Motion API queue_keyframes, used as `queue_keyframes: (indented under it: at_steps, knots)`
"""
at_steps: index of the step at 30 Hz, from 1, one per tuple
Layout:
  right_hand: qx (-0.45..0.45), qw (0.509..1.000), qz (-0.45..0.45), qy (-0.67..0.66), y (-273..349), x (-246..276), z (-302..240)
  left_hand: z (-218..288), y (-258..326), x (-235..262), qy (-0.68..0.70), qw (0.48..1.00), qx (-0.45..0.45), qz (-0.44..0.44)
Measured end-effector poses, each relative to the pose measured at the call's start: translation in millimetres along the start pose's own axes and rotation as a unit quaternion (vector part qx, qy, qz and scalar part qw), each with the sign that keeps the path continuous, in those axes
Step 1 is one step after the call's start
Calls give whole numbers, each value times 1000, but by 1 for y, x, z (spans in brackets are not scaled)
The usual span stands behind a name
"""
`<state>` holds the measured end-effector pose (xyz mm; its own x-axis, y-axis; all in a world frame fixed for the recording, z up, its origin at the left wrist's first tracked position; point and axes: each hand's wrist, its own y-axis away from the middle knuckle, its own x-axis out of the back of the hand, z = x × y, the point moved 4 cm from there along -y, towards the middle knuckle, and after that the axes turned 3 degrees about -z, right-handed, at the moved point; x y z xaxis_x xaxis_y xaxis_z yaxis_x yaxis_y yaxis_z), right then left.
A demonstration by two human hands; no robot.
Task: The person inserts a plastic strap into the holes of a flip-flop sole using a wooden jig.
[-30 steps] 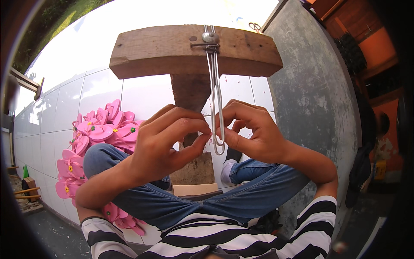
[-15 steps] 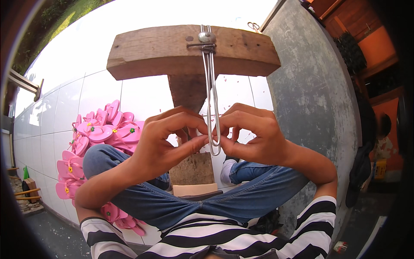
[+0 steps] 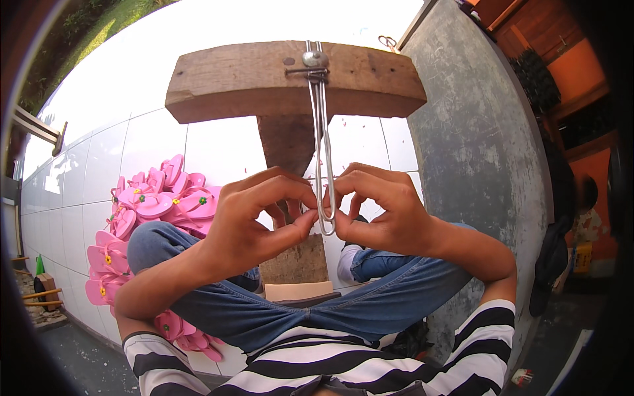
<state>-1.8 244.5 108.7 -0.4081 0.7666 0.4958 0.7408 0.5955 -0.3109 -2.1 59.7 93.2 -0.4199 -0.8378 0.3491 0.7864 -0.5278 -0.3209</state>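
A long, narrow metal wire loop (image 3: 319,138) hangs toward me from the crossbar of a wooden T-shaped stand (image 3: 228,82). Its top lies under a round metal stud (image 3: 315,59), beside a nail set crosswise. Thumb and forefinger of my left hand (image 3: 261,214) pinch at the left side of the loop's lower end. Opposite, my right hand (image 3: 383,208) pinches at the right side, its fingertips against the wire. Whether anything small sits between the fingertips is hidden.
Pink flip-flops (image 3: 148,201) with small flowers lie piled left of my knee on white tiles. A grey worn slab (image 3: 475,125) runs along the right. A pale block (image 3: 298,290) lies by the stand's foot, between my crossed legs. Scissor handles (image 3: 387,43) show behind the crossbar.
Both hands stay at the loop's lower end, with only a slight shift of the fingers. The crossbar appears very slightly lower in view.
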Motion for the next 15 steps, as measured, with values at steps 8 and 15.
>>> queue_keyframes:
  at_steps: [8, 15]
  knots:
    - [6, 1000, -7, 1, 0, 0, 0, 2, 1, 0, -10, 1000, -15, 4]
    - [15, 1000, -19, 3, 2, -6, 0, 2, 3, -2, 1, 1000, 4, -13]
